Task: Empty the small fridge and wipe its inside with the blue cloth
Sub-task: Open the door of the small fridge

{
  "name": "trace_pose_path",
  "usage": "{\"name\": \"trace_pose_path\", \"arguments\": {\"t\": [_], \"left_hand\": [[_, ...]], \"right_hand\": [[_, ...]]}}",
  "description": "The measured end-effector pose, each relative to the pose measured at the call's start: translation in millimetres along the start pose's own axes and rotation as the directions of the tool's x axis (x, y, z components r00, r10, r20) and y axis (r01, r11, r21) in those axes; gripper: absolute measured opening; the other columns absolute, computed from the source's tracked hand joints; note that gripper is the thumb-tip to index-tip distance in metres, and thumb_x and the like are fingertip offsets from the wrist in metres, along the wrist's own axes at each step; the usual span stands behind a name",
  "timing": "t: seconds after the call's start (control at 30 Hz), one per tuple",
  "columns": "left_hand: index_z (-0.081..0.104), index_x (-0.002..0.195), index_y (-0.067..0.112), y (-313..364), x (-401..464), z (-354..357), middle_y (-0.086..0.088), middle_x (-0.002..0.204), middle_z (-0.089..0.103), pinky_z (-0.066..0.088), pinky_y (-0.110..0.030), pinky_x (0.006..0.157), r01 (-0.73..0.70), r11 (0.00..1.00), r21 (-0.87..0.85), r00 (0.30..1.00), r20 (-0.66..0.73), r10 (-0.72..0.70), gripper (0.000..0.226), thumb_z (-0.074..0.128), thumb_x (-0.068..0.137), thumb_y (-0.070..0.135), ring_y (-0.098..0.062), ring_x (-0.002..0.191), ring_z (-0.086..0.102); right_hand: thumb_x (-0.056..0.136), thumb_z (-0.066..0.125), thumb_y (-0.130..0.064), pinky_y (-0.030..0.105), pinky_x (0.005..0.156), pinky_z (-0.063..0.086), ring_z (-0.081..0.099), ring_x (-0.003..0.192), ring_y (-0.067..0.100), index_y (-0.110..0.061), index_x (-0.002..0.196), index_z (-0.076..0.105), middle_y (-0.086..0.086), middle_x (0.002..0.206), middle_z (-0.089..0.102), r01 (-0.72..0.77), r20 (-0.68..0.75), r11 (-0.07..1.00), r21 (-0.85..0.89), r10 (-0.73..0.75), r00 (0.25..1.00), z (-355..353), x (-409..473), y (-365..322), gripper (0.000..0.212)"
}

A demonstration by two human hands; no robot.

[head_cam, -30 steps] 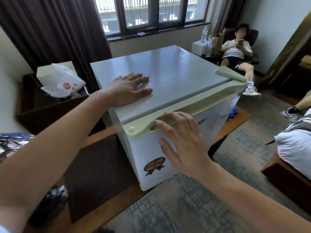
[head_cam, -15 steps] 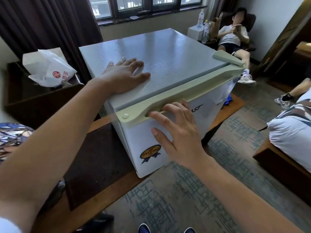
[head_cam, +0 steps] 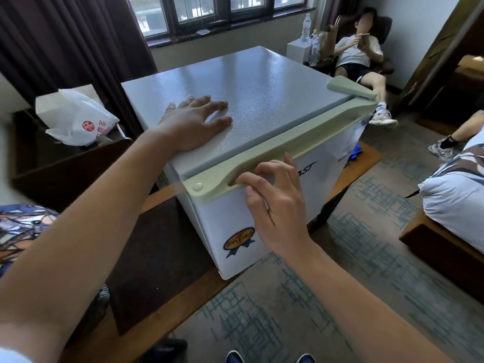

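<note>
Small fridge (head_cam: 262, 106) on the wooden floor platform, door shut, left hand (head_cam: 193, 124) still flat and open on its grey top, right hand (head_cam: 272, 200) now curled into the pale green door handle (head_cam: 275, 158) recess, fingertips hooked further in than before, white plastic bag (head_cam: 76, 119) far left

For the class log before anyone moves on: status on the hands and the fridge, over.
Left hand flat on fridge top, open. Right hand fingers hooked in door handle, door shut. Nothing blocking the door swing in view.

Patterned carpet (head_cam: 288, 323), dark curtains (head_cam: 65, 43), daylit window (head_cam: 209, 9), possibly bed (head_cam: 455, 197) right.
</note>
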State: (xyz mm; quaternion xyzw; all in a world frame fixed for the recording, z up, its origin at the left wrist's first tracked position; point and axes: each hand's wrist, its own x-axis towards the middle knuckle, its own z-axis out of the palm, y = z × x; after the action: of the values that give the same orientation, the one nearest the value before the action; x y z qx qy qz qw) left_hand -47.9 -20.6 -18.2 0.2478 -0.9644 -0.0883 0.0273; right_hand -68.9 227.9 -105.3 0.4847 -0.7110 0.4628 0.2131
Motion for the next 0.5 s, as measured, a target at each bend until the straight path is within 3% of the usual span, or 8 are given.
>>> {"name": "trace_pose_path", "arguments": {"t": [0.27,0.4,0.5], "left_hand": [[0.029,0.156,0.050,-2,1,0,0.004,0.172,0.018,0.005,-0.054,0.127,-0.012,1.000,-0.016,1.000,-0.012,0.012,0.062,0.032,0.099,0.074,-0.024,0.160,0.011],[0.029,0.156,0.049,-1,1,0,0.003,0.172,0.018,0.006,-0.054,0.127,-0.019,1.000,-0.008,1.000,-0.011,0.019,0.062,0.032,0.099,0.073,-0.024,0.160,0.010],[0.028,0.156,0.049,-2,2,0,0.003,0.172,0.018,0.005,-0.054,0.127,-0.018,1.000,-0.008,1.000,-0.013,0.018,0.062,0.031,0.099,0.073,-0.024,0.160,0.010]], "right_hand": [[0.100,0.049,-0.019,0.055,0.118,0.032,0.055,0.113,0.021,-0.013,0.101,0.080,0.006,0.101,0.062,-0.065,-0.026,0.995,0.072,0.067,0.997,4,2,0,0.032],[0.096,0.050,-0.014,0.049,0.113,0.035,0.056,0.101,0.027,-0.006,0.085,0.077,0.005,0.091,0.058,-0.076,-0.130,0.989,0.128,0.093,0.987,-3,-10,0,0.030],[0.096,0.050,-0.016,0.048,0.112,0.036,0.057,0.100,0.026,-0.003,0.086,0.071,0.005,0.092,0.059,-0.062,-0.089,0.986,0.153,0.076,0.993,-21,-16,1,0.027]]}}
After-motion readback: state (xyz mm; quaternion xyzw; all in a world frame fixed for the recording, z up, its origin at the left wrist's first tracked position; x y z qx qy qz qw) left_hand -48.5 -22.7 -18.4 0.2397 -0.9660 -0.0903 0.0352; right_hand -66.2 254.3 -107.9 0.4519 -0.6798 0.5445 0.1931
